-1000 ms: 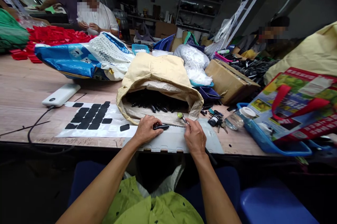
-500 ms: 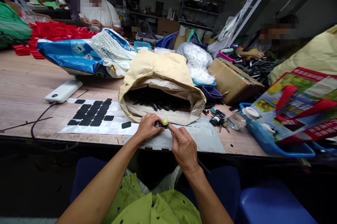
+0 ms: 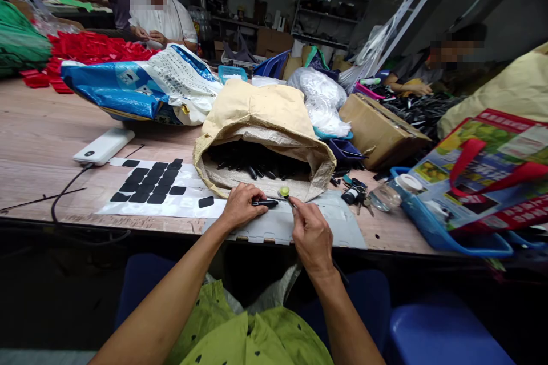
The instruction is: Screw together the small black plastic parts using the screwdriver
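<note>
Two grips working near the table's (image 3: 34, 125) front edge

Left hand (image 3: 245, 207) is clutching a black pen-like piece (image 3: 266, 203) over the grey board (image 3: 276, 227); right hand (image 3: 312, 232) is gripping a tool (image 3: 283, 192) with yellow-green head. Blue-white sack (image 3: 145, 85) and red-trimmed tote (image 3: 492, 173) are showing lettering, too blurred to read.

A heap of red pieces (image 3: 98, 48) lies upper left; a colourful shopping bag (image 3: 505, 205) stands far right, a blue stool (image 3: 445, 331) lower right.
</note>
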Demonstrator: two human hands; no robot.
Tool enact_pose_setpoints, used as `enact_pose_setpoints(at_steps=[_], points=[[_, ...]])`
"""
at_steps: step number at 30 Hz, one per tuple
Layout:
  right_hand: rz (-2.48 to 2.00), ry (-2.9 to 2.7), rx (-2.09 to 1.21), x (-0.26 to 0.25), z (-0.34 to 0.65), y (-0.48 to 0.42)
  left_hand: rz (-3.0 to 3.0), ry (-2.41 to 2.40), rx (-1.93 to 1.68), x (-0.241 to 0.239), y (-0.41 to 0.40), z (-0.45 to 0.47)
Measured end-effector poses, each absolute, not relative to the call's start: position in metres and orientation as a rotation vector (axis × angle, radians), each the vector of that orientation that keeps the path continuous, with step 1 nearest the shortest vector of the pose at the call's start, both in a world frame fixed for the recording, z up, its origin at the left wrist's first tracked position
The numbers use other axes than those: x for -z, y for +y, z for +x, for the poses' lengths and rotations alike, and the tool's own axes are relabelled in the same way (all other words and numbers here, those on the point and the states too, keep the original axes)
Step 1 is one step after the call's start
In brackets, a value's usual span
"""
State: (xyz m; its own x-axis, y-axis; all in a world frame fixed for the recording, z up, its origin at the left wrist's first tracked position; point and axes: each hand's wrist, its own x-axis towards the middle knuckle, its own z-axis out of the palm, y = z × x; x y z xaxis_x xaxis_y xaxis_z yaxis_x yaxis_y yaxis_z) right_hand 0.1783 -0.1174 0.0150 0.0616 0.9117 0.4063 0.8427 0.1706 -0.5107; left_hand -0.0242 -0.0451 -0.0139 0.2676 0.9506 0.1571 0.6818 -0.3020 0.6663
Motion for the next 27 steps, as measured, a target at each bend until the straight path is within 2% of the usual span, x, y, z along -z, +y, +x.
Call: enact_pose_setpoints(at_steps=[13, 27], points=[[-1.945, -1.808, 0.239, 0.018, 0.203, -0.081, 2.059, 1.459, -0.805, 0.014, -0.046, -0.026], [-1.950, -1.811, 0.280, 0.020, 0.200, -0.085, 2.148, 1.494, -0.731, 0.015, -0.046, -0.025]])
